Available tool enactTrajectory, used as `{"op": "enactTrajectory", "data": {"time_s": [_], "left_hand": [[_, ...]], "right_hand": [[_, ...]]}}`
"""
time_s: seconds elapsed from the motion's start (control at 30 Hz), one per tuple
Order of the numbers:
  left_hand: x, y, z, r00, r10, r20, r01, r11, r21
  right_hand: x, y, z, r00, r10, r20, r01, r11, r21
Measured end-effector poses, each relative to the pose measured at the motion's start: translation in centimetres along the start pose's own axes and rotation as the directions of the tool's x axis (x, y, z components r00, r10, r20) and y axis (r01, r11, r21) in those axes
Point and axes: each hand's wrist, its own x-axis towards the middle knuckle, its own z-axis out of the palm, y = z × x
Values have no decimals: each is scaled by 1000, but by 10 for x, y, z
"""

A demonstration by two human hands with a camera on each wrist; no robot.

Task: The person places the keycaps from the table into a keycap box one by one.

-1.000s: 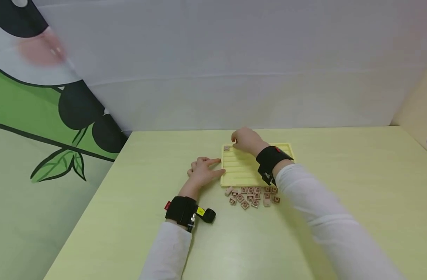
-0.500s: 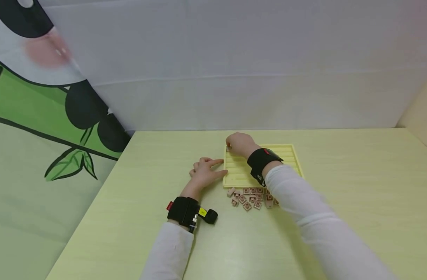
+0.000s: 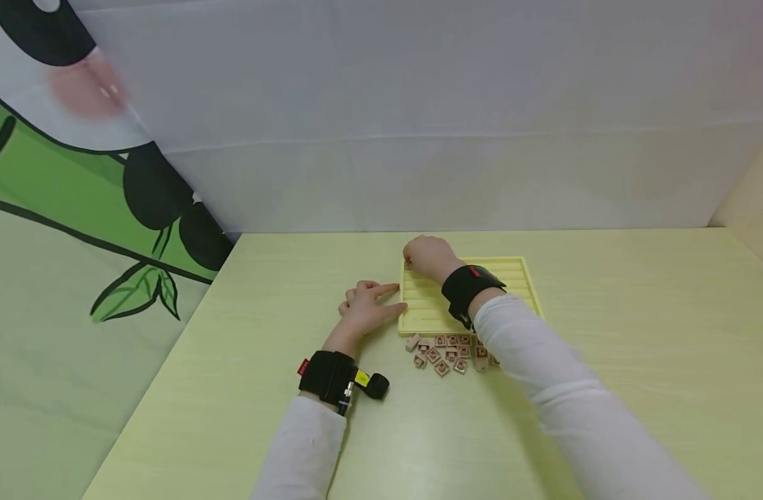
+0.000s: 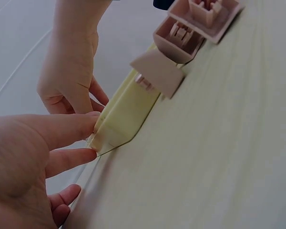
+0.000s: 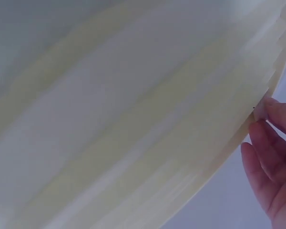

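Pinching: right hand, one keycap at far left corner of tray
Touching: left hand, fingers spread, tray's left side
Lying: loose keycaps on surface

Hands at yellow tray, pinkish keycaps beside

No legible text, even on the yellow label or red tag.
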Motion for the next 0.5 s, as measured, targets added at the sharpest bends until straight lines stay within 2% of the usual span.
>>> {"op": "enactTrajectory", "data": {"time_s": [0.5], "left_hand": [[1,-1,0,1000,5,8,-5,1000,1]], "right_hand": [[1,-2,1,1000,5,4,-5,1000,8]]}}
